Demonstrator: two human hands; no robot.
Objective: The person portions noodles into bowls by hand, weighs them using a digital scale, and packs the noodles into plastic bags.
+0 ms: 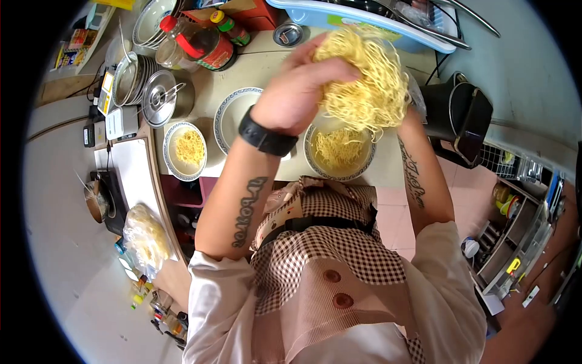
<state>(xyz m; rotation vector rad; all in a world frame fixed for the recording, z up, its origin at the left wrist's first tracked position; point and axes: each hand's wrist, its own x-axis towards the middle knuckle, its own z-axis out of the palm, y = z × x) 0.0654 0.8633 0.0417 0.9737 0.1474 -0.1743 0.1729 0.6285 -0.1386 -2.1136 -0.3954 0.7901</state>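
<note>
A large tangle of thin yellow noodles point(367, 85) is held up over the counter. My left hand point(303, 85), with a black watch at the wrist, grips it from the left, thumb across the front. My right hand point(412, 119) is behind the noodles on the right; its fingers are hidden. Clear plastic point(418, 100) shows beside it. Below the tangle, a patterned bowl point(310, 162) contains a smaller heap of noodles point(339, 149). Another bowl point(169, 165) with noodles stands at the left. Between them is a larger white bowl point(225, 121), partly covered by my left arm.
Behind the bowls stand a lidded metal pot point(159, 100), stacked bowls point(127, 79), a red-capped sauce bottle point(209, 51) and a small metal dish point(288, 34). A blue plastic tub point(315, 13) lines the back. To the right is a black bin-like container point(454, 115).
</note>
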